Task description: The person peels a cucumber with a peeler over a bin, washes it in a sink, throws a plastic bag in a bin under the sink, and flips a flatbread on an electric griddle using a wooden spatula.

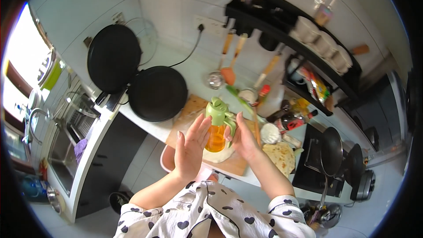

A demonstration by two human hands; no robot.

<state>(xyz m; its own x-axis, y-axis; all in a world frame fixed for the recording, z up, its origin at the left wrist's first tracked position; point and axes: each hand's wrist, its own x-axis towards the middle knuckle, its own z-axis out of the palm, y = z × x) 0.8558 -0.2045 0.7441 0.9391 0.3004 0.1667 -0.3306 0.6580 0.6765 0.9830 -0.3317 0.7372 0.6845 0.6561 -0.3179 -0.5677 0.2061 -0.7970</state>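
My right hand (244, 137) grips the green handle of an oil dispenser bottle (216, 138), which has a green top and amber oil in its clear body. Beside the bottle's left side, my left hand (193, 145) is raised with its palm towards it and holds nothing. Below the bottle, a flat piece of pale dough (219, 155) lies on a wooden board (239, 167), partly hidden by bottle and hands. A browned flatbread (281, 157) lies right of the board. An electric griddle (158, 93) stands at the left with its lid (114, 59) raised.
A white bowl of flour (271, 134) and sauce bottles (294, 122) stand right of the board. Farther right are frying pans (331, 151) on a black cooktop (305, 172). Ladles and spatulas hang from a black wall shelf (264, 23). A sink (62, 158) is at the left.
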